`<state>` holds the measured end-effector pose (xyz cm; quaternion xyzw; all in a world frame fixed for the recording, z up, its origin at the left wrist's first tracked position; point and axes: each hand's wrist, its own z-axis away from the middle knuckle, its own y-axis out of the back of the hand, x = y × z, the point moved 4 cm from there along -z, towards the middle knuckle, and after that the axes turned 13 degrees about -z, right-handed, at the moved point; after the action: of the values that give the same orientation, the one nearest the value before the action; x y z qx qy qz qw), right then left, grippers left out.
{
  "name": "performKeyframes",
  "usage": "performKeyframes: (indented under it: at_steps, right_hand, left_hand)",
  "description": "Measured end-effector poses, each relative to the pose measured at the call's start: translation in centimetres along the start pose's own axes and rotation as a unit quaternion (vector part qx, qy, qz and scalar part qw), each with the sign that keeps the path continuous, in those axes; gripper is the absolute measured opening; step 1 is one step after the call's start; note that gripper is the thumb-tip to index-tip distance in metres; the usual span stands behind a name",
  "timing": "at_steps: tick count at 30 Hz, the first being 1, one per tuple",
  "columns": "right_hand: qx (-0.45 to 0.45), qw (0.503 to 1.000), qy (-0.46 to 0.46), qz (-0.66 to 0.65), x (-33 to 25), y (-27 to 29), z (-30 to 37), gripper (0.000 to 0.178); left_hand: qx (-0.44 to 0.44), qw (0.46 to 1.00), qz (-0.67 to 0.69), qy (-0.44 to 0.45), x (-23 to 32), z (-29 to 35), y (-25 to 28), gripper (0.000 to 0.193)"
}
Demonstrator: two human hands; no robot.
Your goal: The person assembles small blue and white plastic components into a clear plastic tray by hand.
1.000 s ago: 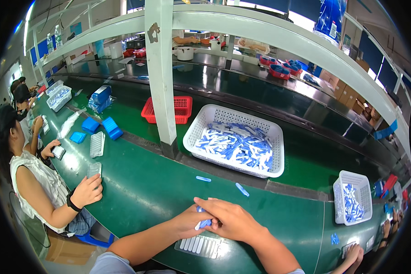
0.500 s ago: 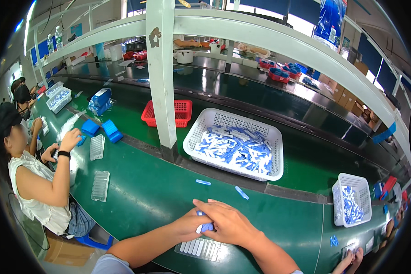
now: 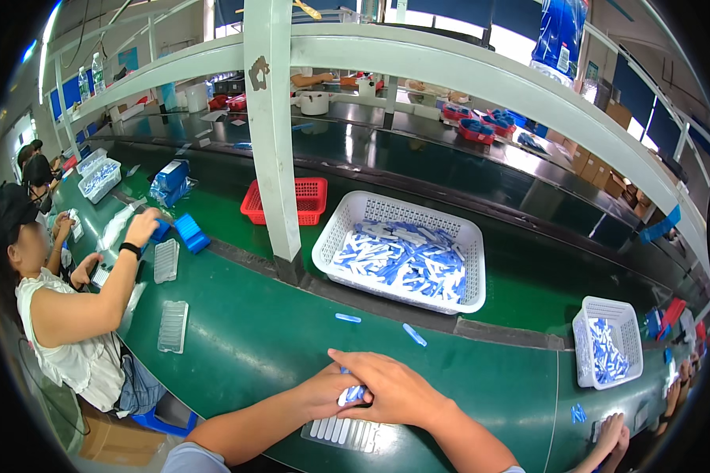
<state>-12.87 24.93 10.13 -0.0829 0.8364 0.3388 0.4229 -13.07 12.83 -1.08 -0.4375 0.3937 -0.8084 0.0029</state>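
Several blue-white pieces (image 3: 354, 393) sit clasped between the left hand (image 3: 323, 394) and right hand (image 3: 397, 386).

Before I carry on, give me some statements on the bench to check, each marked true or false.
1. The left hand holds small blue and white pieces, the right hand against it. True.
2. A red basket stands left of the large white basket. True.
3. The large white basket is empty. False: it holds a heap of mixed blue and white pieces.
4. Nothing lies between the hands and that basket. False: two loose blue pieces lie there.
5. White pieces lie in the clear tray by the hands. True.
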Motion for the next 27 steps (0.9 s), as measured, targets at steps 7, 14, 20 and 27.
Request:
performKeyframes:
  at_steps: [7, 14, 20, 27]
  right_hand:
    - [-0.038, 0.999, -0.009, 0.002, 1.5, -0.5, 0.6, 0.069]
    - [-0.023, 0.998, -0.024, 0.049, 0.7, 0.5, 0.3, 0.074]
    - [-0.048, 0.996, -0.041, 0.058, 1.8, 0.0, 0.7, 0.076]
    - [-0.023, 0.996, 0.034, 0.074, 0.8, -0.6, -0.1, 0.069]
  left_hand:
    - [-0.003, 1.000, 0.006, -0.024, 0.2, 0.0, -0.8, 0.017]
    - [-0.139, 0.987, 0.078, -0.025, 0.2, -0.3, 0.1, 0.015]
    - [-0.021, 0.999, -0.015, -0.040, 0.6, 0.1, -0.2, 0.020]
    - [-0.009, 0.996, -0.038, -0.075, 1.4, 0.3, -0.3, 0.028]
